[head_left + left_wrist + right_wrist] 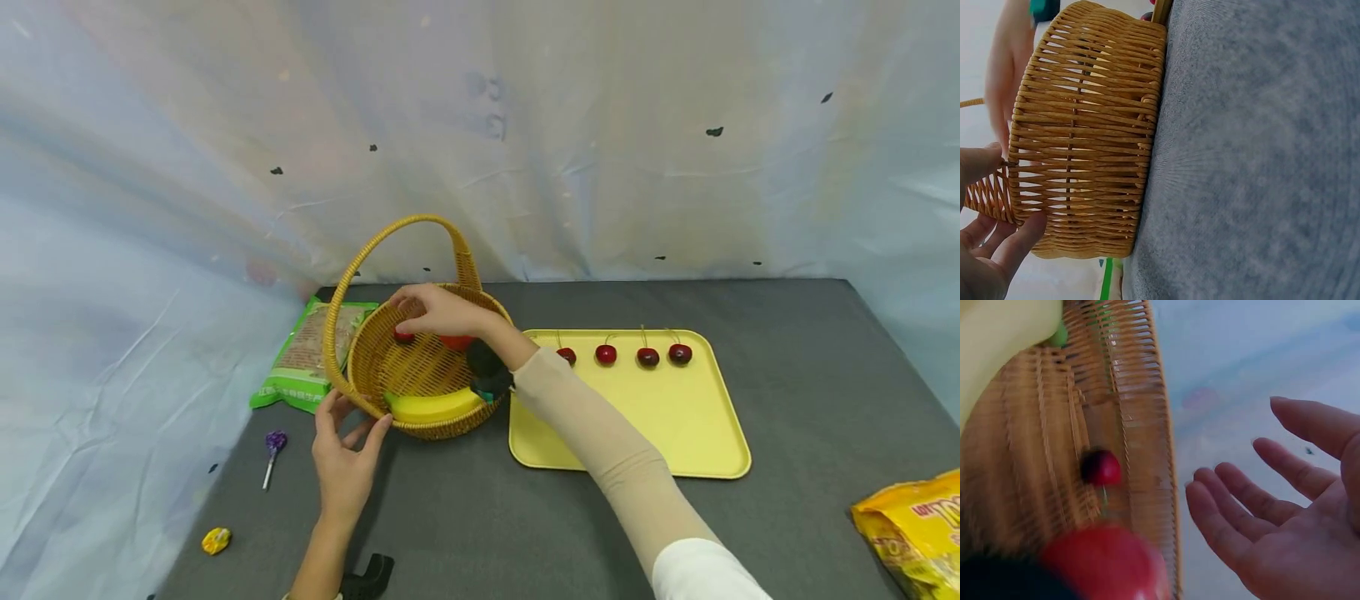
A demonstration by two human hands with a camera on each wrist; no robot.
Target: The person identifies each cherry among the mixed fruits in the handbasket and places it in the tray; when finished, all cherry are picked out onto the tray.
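A yellow wicker basket (pixel 431 432) with a tall handle stands on the dark table. My left hand (pixel 347 462) grips its near rim at the foot of the handle, thumb and fingers on either side, as the left wrist view (pixel 1000 240) shows. Over the basket's far side hovers my right hand (pixel 442 310), its fingers loosely spread and holding nothing in the right wrist view. Below it a dark red cherry (pixel 1102 467) with a stem lies inside the basket, near a shiny round red fruit (pixel 1107 562). A banana (pixel 435 407) lies along the near inside wall.
Right of the basket, a yellow tray (pixel 637 425) bears several cherries (pixel 606 354) along its far side. A green bag (pixel 303 354) lies behind left. Nearer are a purple lollipop (pixel 275 443) and a yellow wrapped candy (pixel 216 541). A yellow snack bag (pixel 918 525) lies front right.
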